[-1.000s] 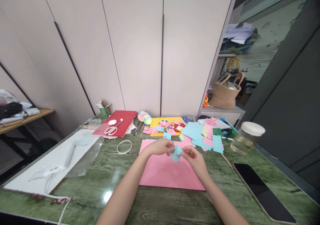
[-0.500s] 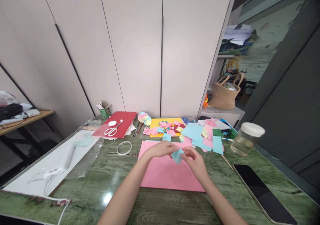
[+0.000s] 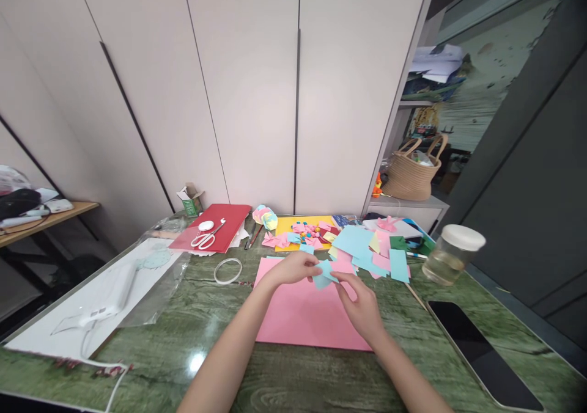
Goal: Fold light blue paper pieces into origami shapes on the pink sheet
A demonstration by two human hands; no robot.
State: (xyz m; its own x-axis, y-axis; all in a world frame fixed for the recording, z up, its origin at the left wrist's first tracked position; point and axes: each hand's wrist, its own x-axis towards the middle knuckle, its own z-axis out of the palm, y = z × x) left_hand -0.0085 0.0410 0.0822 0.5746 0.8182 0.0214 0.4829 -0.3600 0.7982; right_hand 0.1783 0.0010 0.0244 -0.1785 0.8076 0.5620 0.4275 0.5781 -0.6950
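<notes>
Between my two hands is a small light blue piece of folded paper (image 3: 324,275), held above a large pink sheet (image 3: 312,321). My left hand (image 3: 296,269) pinches its left edge, fingers closed on it. On the other side, my right hand (image 3: 360,303) grips the right edge between thumb and forefinger. Just beyond lie folded pink paper pieces (image 3: 275,240) and a yellow sheet (image 3: 285,225) with small colourful bits on it. Loose blue paper (image 3: 353,242) is spread to the right of these.
White scissors (image 3: 203,240) rest on a red folder (image 3: 229,217) at the back left. A white ring of tape (image 3: 228,271) lies left of the pink sheet. To the right stand a lidded jar (image 3: 452,257) and a black phone (image 3: 481,352). Cabinet doors (image 3: 247,95) rise behind the table.
Both hands have moved slightly up and away with the blue paper. The paper has turned and now shows more folded, pointed flaps. My right fingers have straightened somewhat along its edge.
</notes>
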